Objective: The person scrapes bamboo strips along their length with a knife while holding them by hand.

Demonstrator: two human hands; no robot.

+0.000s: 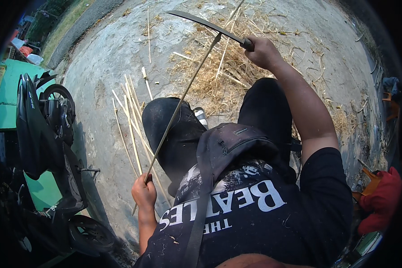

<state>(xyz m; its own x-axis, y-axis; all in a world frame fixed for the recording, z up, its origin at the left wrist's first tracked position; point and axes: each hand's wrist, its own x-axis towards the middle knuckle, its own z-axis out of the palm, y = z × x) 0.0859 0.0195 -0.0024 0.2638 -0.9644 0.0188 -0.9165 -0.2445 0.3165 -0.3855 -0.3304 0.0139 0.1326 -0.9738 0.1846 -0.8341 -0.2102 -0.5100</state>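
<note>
My right hand [262, 52] is wrapped round the dark handle of a long, slightly curved machete [194, 18], held out ahead with its blade pointing left. Low on the left, my left hand [145, 192] is closed on a long thin stick [178, 106]. The stick slants up and away across my left knee, and its darker far end meets the machete blade. Several pale peeled sticks [130, 117] lie on the ground beyond my left hand. Heaped past my knees are curly straw-coloured shavings [228, 67], with a few more sticks among them.
A black motorbike [35, 129] stands close on my left. Red cloth [384, 201] and something orange are at the right edge. A dark crossbody bag [232, 145] rests in my lap. Rough grey concrete [98, 67] lies around, with a green wall piece [24, 85] at far left.
</note>
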